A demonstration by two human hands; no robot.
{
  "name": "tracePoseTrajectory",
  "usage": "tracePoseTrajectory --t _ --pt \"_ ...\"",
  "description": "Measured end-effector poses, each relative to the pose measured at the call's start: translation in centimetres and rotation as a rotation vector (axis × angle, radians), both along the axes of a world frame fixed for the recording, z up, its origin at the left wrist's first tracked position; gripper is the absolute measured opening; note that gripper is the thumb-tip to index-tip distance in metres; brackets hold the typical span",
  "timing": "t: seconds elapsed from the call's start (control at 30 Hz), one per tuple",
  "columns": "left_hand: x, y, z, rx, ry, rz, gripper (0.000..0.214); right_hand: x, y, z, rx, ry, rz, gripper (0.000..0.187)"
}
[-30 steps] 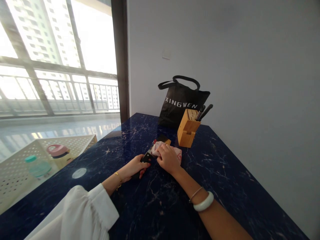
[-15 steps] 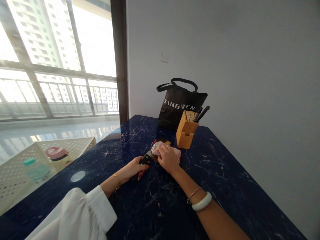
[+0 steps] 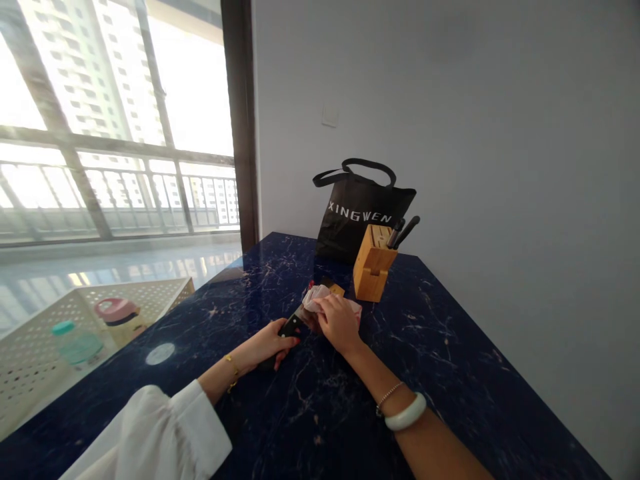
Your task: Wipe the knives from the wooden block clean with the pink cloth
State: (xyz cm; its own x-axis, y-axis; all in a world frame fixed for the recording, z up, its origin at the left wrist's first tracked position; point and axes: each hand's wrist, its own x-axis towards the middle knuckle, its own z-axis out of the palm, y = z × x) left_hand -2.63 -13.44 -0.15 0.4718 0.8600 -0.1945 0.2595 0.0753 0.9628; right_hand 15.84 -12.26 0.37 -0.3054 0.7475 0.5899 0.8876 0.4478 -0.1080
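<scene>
My left hand (image 3: 271, 341) is closed around the black riveted handle of a knife (image 3: 289, 325), low over the table. The knife points away from me and to the right, its blade mostly covered. Pressed against the blade is a pink and white cloth (image 3: 315, 293), gripped by my right hand (image 3: 338, 321). Some of the cloth trails out to the right beneath that hand. Just behind the cloth lies a black and yellow item (image 3: 336, 289), partly hidden, with a small red bit at its left.
A wooden knife block (image 3: 370, 270) with black-handled tools stands beyond my right hand. Behind it is a black tote bag (image 3: 345, 230) near the wall. The dark blue marbled table (image 3: 320, 413) has a white round spot at left. A perforated basket (image 3: 45, 310) holds bottles.
Both hands keep their grips, and the cloth has shifted only slightly over the blade. The whole view has tilted a little, so everything sits slightly lower.
</scene>
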Motion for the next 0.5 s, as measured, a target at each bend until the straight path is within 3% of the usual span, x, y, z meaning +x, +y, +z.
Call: tracePoseTrajectory --t 0.17,0.4,0.5 --pt "0.12 -0.17 0.20 0.000 -0.005 0.035 0.042 -0.78 -0.95 0.18 -0.005 -0.056 0.149 0.031" --pt "-0.05 -0.08 -0.23 0.024 0.008 -0.017 0.045 -0.35 -0.30 0.11 0.006 -0.030 -0.047 0.027" --pt "-0.22 0.20 -0.70 0.017 0.003 0.001 0.047 -0.42 -0.26 0.08 -0.002 -0.056 -0.020 0.026"
